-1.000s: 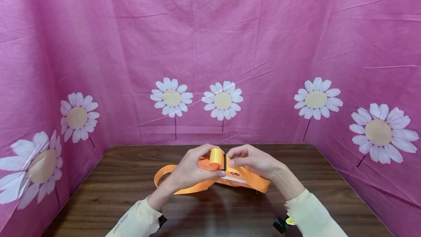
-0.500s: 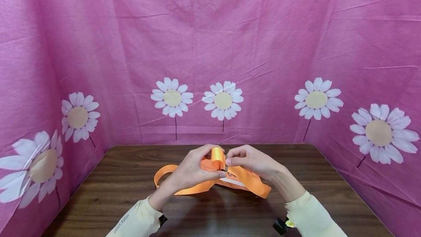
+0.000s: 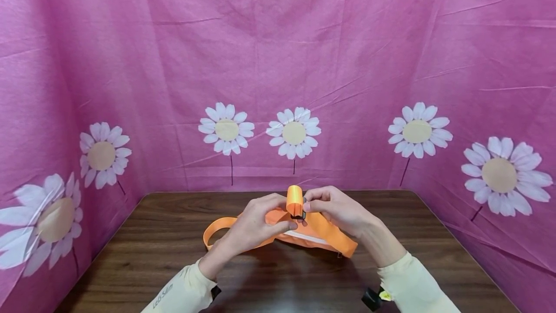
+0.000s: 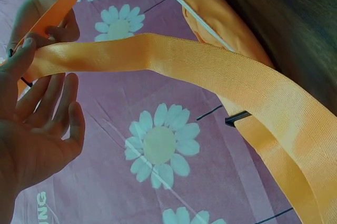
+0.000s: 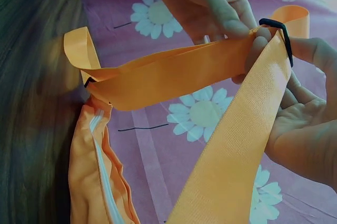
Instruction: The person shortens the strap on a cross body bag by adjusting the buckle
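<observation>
An orange bag (image 3: pixel 310 235) with a white zipper lies on the table beneath both hands. Its orange webbing strap (image 4: pixel 189 63) runs up to a black slide buckle (image 5: pixel 274 22). Above the buckle the strap folds into a short upright loop (image 3: pixel 295 198). My right hand (image 3: pixel 340 211) pinches the buckle and the strap at its right side. My left hand (image 3: pixel 254 223) holds the strap beside the buckle, thumb on one side and fingers on the other. In the right wrist view the left hand (image 5: pixel 208 0) partly hides behind the strap.
The dark wood table (image 3: pixel 173 284) carries the bag, and a wide curve of strap (image 3: pixel 213 231) rests at its left. Behind and at both sides hangs a pink cloth (image 3: pixel 347 62) printed with daisies. A second small black fitting (image 4: pixel 237 118) sits at the bag's end.
The loop and buckle have shifted up and to the right, and the buckle has turned. My right hand has risen slightly. My left hand's fingertips now sit farther from the loop.
</observation>
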`<state>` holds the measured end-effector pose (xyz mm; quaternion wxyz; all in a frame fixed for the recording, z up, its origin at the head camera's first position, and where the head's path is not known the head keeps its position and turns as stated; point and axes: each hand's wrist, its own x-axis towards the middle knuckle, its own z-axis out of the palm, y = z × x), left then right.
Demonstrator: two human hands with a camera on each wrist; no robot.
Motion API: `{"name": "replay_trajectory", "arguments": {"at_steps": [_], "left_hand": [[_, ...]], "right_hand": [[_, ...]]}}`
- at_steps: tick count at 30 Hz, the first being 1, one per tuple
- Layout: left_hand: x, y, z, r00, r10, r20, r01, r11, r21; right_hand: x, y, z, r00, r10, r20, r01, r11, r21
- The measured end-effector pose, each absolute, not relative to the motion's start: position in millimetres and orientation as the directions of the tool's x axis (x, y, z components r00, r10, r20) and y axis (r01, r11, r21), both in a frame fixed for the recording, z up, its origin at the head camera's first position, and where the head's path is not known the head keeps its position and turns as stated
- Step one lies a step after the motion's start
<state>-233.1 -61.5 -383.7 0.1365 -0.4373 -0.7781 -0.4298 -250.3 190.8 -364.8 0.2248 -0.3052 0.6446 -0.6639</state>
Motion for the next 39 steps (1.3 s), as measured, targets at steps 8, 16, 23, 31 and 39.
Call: {"name": "replay_trajectory", "arguments": {"at_steps": [8, 16, 23, 31, 39], "left_hand": [[-240.9, -68.4, -385.7, -0.592, 0.565, 0.574, 0.802, 0.340, 0.492], [-256.6, -81.0, -392.7, -0.583, 0.573, 0.576, 0.813, 0.420, 0.405], [-264.3, -86.5, -392.9, -0.549, 0.592, 0.591, 0.833, 0.447, 0.326], [-269.4, -90.0, -393.8, -0.564, 0.597, 0.570, 0.811, 0.531, 0.246], [-279.9, -97.2, -397.6, -0.567, 0.607, 0.556, 0.807, 0.543, 0.231]], "right_hand": [[-251.4, 193.6, -361.2, -0.749, -0.639, 0.175, -0.119, -0.130, -0.984], [-252.0, 199.2, -357.3, -0.812, -0.547, 0.205, -0.134, -0.168, -0.977], [-253.9, 199.9, -357.8, -0.839, -0.493, 0.229, -0.159, -0.182, -0.970], [-255.7, 204.5, -357.5, -0.856, -0.467, 0.222, -0.132, -0.217, -0.967], [-256.6, 209.0, -354.7, -0.868, -0.455, 0.197, -0.154, -0.130, -0.979]]}}
